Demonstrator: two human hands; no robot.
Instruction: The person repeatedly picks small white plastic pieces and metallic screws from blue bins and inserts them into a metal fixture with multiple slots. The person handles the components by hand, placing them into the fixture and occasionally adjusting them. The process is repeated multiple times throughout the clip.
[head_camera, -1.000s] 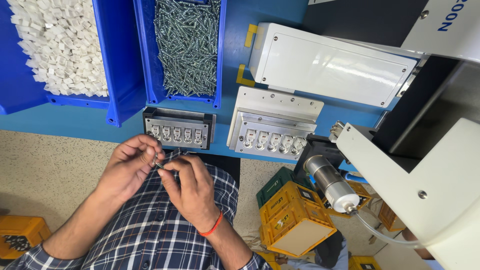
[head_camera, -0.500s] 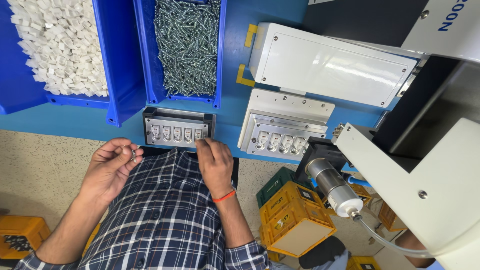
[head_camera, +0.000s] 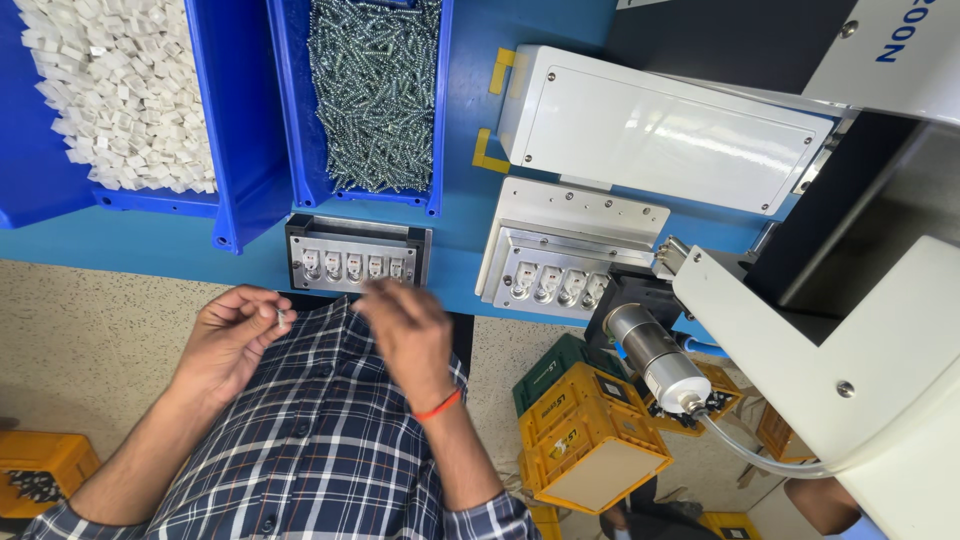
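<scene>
Since half a second ago the right hand (head_camera: 405, 330) has drawn back from the dark metal fixture tray (head_camera: 357, 252) toward the chest and is blurred with motion, while the left hand (head_camera: 232, 335) has kept its place near the desk's front edge.

At the back left corner of the blue desk (head_camera: 470, 215) sits a blue plastic bin of small white plastic blocks (head_camera: 120, 95). The left hand's fingers are curled shut on a small silver screw (head_camera: 281, 317), pinched at the thumb and fingertips. Beside the first bin stands a second blue bin heaped with silver screws (head_camera: 375, 90). Just in front of it lies the fixture tray, with five white-and-metal parts in one row. The right hand hovers just below that tray; its fingers look loosely spread, but the blur means I cannot tell whether they hold anything. To do this well, I judge each screw should go in upright, one part at a time. Further right, a pale grey metal fixture (head_camera: 560, 275) holds four parts, under a white machine housing (head_camera: 660, 130).

Counted: two bins, two fixtures, nine seated parts.
</scene>
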